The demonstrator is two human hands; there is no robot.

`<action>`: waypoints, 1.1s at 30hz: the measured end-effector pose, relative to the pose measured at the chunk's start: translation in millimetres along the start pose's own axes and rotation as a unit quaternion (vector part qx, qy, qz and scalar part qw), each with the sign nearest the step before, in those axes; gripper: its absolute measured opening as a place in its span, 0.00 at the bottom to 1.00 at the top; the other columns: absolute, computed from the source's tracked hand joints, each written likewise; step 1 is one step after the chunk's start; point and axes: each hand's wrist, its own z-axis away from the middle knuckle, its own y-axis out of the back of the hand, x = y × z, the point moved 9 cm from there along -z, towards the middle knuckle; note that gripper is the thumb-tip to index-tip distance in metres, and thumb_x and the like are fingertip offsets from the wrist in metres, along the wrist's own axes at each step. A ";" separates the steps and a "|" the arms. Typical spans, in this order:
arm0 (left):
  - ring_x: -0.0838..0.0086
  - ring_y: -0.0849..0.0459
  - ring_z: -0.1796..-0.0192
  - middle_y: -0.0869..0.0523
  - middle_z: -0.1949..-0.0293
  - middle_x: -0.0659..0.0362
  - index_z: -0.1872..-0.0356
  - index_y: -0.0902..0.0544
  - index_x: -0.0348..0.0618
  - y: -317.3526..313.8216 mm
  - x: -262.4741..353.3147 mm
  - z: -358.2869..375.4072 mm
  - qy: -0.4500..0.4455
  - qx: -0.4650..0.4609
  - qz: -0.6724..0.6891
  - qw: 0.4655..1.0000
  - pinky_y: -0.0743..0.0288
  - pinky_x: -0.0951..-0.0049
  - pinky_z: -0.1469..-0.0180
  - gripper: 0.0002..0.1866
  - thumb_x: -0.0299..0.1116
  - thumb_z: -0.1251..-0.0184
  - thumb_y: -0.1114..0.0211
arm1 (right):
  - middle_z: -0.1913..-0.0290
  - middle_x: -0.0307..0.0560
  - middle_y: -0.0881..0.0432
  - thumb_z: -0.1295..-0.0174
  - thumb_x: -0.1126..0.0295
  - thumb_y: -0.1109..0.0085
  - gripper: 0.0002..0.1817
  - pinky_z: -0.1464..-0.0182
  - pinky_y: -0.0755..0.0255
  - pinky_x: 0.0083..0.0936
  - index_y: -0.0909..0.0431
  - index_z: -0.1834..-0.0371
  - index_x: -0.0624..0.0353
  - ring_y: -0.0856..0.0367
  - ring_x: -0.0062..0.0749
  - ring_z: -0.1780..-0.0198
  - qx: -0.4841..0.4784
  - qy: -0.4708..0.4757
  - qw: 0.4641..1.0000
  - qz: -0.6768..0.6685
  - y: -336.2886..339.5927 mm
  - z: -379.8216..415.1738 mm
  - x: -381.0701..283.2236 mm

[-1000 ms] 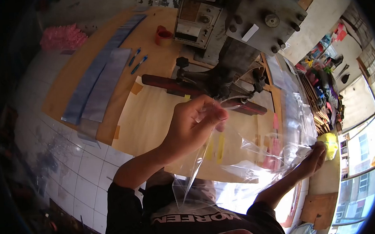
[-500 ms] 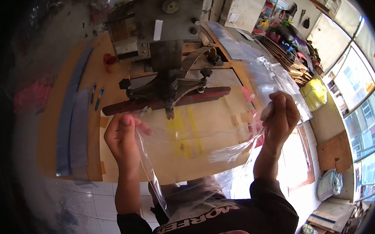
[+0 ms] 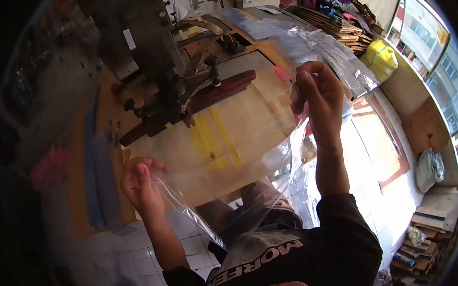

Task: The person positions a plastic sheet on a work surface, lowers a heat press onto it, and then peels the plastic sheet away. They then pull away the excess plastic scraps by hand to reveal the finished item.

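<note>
A clear plastic sheet [image 3: 191,213] hangs between my two hands, sagging toward my lap in front of the table. My left hand [image 3: 144,187] pinches its left corner, near the table's front edge. Higher and farther right, my right hand [image 3: 319,98] grips the other upper corner with the fingers curled. Beyond the sheet is a dark press machine [image 3: 142,39] with a long red-brown bar [image 3: 196,106] under its head. Yellow tape strips [image 3: 213,141] mark the pale board [image 3: 256,116] below the bar.
Stacked bluish plastic strips [image 3: 105,174] lie on the table's left side beside blue pens [image 3: 117,133]. Clear plastic sheets [image 3: 332,56] spread over the back right corner. A yellow bag [image 3: 381,59] and piled boards [image 3: 336,26] stand farther right.
My view has turned, so the press appears farther left and tilted. My right hand has risen relative to my left, and the sheet between them now slants.
</note>
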 end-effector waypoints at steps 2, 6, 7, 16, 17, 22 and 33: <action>0.73 0.20 0.69 0.20 0.71 0.55 0.67 0.24 0.36 -12.8 12.3 20.8 -0.026 -0.054 -0.032 0.998 0.23 0.72 0.66 0.15 0.40 0.32 0.40 | 0.75 0.41 0.22 0.35 0.71 0.44 0.07 0.78 0.35 0.12 0.24 0.64 0.65 0.27 0.15 0.79 0.017 0.008 1.000 0.018 18.9 10.8 -4.2; 0.71 0.18 0.66 0.18 0.68 0.53 0.66 0.24 0.35 -35.0 21.7 45.8 -0.022 -0.107 -0.046 0.993 0.24 0.72 0.61 0.15 0.39 0.33 0.40 | 0.72 0.42 0.19 0.39 0.70 0.39 0.08 0.74 0.33 0.14 0.22 0.63 0.65 0.25 0.17 0.77 0.051 0.050 0.996 0.054 56.6 29.6 -27.0; 0.71 0.17 0.65 0.18 0.67 0.52 0.65 0.24 0.35 -44.6 20.6 50.7 -0.011 -0.138 -0.043 0.989 0.24 0.72 0.60 0.14 0.38 0.33 0.39 | 0.71 0.42 0.19 0.39 0.70 0.38 0.09 0.73 0.32 0.14 0.21 0.63 0.65 0.25 0.18 0.76 0.068 0.071 0.992 0.081 67.3 32.7 -35.7; 0.60 0.18 0.53 0.18 0.54 0.48 0.49 0.25 0.35 -174.0 79.3 172.4 -0.153 -0.600 -0.022 0.785 0.28 0.66 0.46 0.34 0.55 0.48 0.30 | 0.65 0.43 0.23 0.31 0.66 0.50 0.09 0.55 0.27 0.27 0.26 0.58 0.60 0.23 0.27 0.62 -0.318 0.027 0.931 -0.175 79.4 -12.4 -43.6; 0.59 0.19 0.50 0.19 0.52 0.48 0.47 0.26 0.36 -181.4 82.1 177.1 -0.192 -0.602 -0.034 0.774 0.29 0.64 0.44 0.35 0.54 0.48 0.30 | 0.57 0.45 0.23 0.31 0.65 0.51 0.08 0.47 0.30 0.33 0.25 0.59 0.55 0.23 0.32 0.51 -0.400 0.043 0.898 -0.178 73.5 -7.4 -38.8; 0.61 0.24 0.46 0.25 0.46 0.49 0.42 0.30 0.36 -217.2 88.3 114.5 -0.299 -0.369 -0.095 0.875 0.31 0.66 0.42 0.30 0.40 0.42 0.31 | 0.28 0.47 0.44 0.37 0.60 0.42 0.03 0.31 0.53 0.47 0.21 0.64 0.43 0.49 0.44 0.27 -0.396 0.014 0.870 -0.292 22.2 47.9 -21.4; 0.79 0.19 0.54 0.20 0.54 0.57 0.48 0.28 0.34 -248.6 69.9 109.3 -0.060 -0.410 0.115 0.903 0.26 0.77 0.50 0.26 0.29 0.47 0.27 | 0.28 0.52 0.48 0.36 0.61 0.41 0.12 0.35 0.40 0.42 0.20 0.52 0.49 0.44 0.41 0.29 -0.379 0.110 0.886 -0.243 -19.7 83.1 -49.0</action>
